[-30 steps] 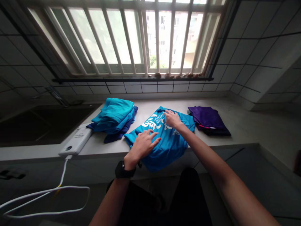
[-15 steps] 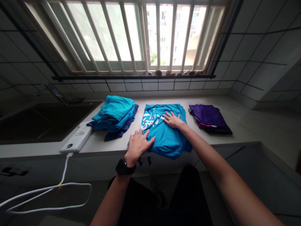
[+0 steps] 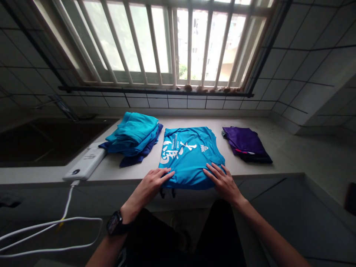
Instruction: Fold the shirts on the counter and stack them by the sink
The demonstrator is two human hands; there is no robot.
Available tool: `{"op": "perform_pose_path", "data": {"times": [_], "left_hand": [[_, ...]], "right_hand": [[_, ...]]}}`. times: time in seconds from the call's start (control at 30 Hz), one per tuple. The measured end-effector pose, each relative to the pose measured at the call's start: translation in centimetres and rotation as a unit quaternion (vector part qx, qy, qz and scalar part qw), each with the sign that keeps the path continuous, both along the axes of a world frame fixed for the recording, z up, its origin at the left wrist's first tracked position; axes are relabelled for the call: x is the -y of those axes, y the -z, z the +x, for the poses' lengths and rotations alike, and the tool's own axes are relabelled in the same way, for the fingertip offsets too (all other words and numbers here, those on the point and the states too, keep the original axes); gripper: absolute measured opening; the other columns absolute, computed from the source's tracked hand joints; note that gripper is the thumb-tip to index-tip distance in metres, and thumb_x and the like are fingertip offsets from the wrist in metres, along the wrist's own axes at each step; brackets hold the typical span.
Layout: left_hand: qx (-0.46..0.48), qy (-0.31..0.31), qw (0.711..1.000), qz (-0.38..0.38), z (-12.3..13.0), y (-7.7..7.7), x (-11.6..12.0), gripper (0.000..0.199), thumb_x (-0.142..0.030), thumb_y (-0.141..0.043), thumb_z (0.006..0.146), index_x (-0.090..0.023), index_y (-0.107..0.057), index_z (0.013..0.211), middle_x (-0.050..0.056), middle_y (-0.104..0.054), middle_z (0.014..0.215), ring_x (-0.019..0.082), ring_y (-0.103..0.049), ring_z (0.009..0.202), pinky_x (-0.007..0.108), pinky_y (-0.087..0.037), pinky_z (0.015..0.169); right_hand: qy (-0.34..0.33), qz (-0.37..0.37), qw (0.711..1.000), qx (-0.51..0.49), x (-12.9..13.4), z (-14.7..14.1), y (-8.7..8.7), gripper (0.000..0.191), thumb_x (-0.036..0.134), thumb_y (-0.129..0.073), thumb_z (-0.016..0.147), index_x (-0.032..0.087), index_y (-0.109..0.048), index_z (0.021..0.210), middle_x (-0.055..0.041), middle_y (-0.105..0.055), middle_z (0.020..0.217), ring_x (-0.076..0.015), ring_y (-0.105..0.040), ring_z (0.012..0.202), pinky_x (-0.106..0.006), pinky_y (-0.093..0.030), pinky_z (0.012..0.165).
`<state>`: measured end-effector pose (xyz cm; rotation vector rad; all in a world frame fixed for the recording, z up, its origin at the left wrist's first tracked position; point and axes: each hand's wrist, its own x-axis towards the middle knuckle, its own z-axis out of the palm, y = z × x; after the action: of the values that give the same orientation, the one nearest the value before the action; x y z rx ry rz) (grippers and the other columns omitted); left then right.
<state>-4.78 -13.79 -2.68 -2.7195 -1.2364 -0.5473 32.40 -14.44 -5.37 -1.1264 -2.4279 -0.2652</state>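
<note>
Right hand (image 3: 226,183) has come down off the print to the near right corner of the blue shirt (image 3: 189,163); left hand (image 3: 151,183) has slid a bit nearer, now at the near left corner. Shirt itself has squared up: it was bunched and skewed half a second ago, now we get a rough rectangle, with the white print (image 3: 174,154) along the left side and the small white logo (image 3: 204,147) at right both readable. For the work in hand, we take that as the panel mostly laid out; creases run across the near half, so not fully flat in our view. Shirt sits mid-bench (image 3: 278,148), near edge drooping slightly over the front. Grip: right is relaxed, fingers spread on top of the cloth, no pinch that we can see. Left has fingers stretched over its corner; we can't tell if the thumb catches a fold. Neighbours look unchanged to us: blue clothes stack (image 3: 136,129) just left of the shirt, purple folded cloth (image 3: 246,141) just right, apart from it. White power unit (image 3: 85,163) lies beside the stack, between it and the sink (image 3: 50,141), its cable (image 3: 68,204) hanging off the near edge.
</note>
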Motion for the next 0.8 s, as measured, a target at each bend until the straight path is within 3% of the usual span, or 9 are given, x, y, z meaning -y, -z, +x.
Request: {"op": "perform_pose_path", "data": {"times": [0.07,0.13,0.27,0.4,0.47,0.53,0.6,0.7,0.8], "left_hand": [[0.044,0.010,0.999,-0.020,-0.1,-1.2,0.6,0.058,0.004,-0.047,0.088,-0.027,-0.069,0.132,0.008,-0.076,0.115,0.021,-0.072,0.104,0.034,-0.060,0.092],[0.099,0.007,0.994,-0.048,-0.3,-2.9,1.4,0.049,-0.001,-0.048,0.088,-0.025,-0.072,0.123,0.006,-0.077,0.107,0.019,-0.074,0.096,0.029,-0.060,0.087],[0.190,-0.034,0.976,-0.099,-0.5,-7.3,1.5,0.027,-0.021,-0.062,0.087,-0.022,-0.076,0.109,0.004,-0.079,0.100,0.021,-0.075,0.090,0.027,-0.059,0.081],[0.230,-0.130,0.956,-0.129,0.3,-11.7,-2.8,0.033,-0.044,-0.071,0.084,-0.018,-0.076,0.105,0.003,-0.077,0.087,0.022,-0.072,0.079,0.027,-0.056,0.070],[0.230,-0.181,0.948,-0.124,1.1,-12.7,-6.0,0.036,-0.045,-0.068,0.087,-0.018,-0.074,0.109,0.006,-0.079,0.094,0.025,-0.074,0.088,0.031,-0.058,0.078],[0.211,-0.233,0.946,-0.075,2.0,-12.4,-8.7,0.042,-0.036,-0.065,0.089,-0.016,-0.069,0.126,0.012,-0.076,0.120,0.029,-0.071,0.112,0.038,-0.056,0.098],[0.160,-0.237,0.957,-0.045,2.8,-10.9,-10.3,0.054,-0.031,-0.063,0.090,-0.013,-0.060,0.141,0.018,-0.066,0.141,0.031,-0.061,0.133,0.044,-0.049,0.113],[0.064,-0.163,0.980,-0.096,3.6,-7.5,-10.4,0.060,-0.037,-0.059,0.095,-0.017,-0.054,0.151,0.016,-0.056,0.155,0.031,-0.052,0.145,0.047,-0.043,0.120],[-0.008,-0.134,0.982,-0.130,4.2,-4.5,-9.0,0.056,-0.046,-0.055,0.099,-0.024,-0.057,0.150,0.015,-0.050,0.161,0.033,-0.045,0.151,0.056,-0.038,0.122]], "right_hand": [[-0.031,0.035,0.998,-0.037,0.0,0.1,0.1,0.060,-0.003,-0.051,0.091,0.026,-0.063,0.142,-0.0108,-0.069,0.142,-0.0277,-0.061,0.136,-0.051,-0.046,0.113],[-0.074,0.022,0.993,-0.087,0.1,0.5,-1.2,0.048,0.000,-0.050,0.093,0.025,-0.070,0.129,-0.0092,-0.078,0.120,-0.0243,-0.071,0.115,-0.043,-0.054,0.100],[-0.095,-0.112,0.969,-0.201,-0.6,1.5,-6.5,0.045,0.004,-0.056,0.087,0.024,-0.069,0.125,-0.0050,-0.077,0.103,-0.0199,-0.074,0.091,-0.031,-0.057,0.082],[-0.044,-0.246,0.932,-0.263,-5.5,1.0,-11.8,0.057,0.010,-0.061,0.077,0.019,-0.063,0.133,-0.0034,-0.075,0.094,-0.0207,-0.072,0.080,-0.029,-0.056,0.073],[0.063,-0.241,0.928,-0.278,-8.8,0.0,-13.1,0.053,0.012,-0.057,0.081,0.015,-0.062,0.133,-0.0098,-0.076,0.103,-0.0253,-0.073,0.092,-0.035,-0.057,0.082],[0.188,-0.175,0.926,-0.275,-11.2,-1.4,-13.4,0.053,0.016,-0.053,0.087,0.011,-0.058,0.139,-0.0187,-0.073,0.119,-0.0324,-0.069,0.110,-0.046,-0.056,0.096],[0.232,-0.118,0.933,-0.248,-12.1,-2.7,-12.7,0.052,0.018,-0.048,0.093,0.009,-0.054,0.143,-0.0230,-0.067,0.133,-0.0352,-0.063,0.123,-0.051,-0.050,0.107],[0.144,-0.143,0.965,-0.167,-11.4,-4.2,-10.4,0.046,0.019,-0.042,0.099,0.013,-0.059,0.141,-0.0184,-0.065,0.141,-0.0290,-0.060,0.131,-0.042,-0.045,0.115],[0.093,-0.218,0.970,-0.060,-10.2,-5.1,-8.1,0.043,0.026,-0.042,0.104,0.019,-0.062,0.141,-0.0128,-0.057,0.155,-0.0262,-0.051,0.144,-0.041,-0.041,0.120]]}}
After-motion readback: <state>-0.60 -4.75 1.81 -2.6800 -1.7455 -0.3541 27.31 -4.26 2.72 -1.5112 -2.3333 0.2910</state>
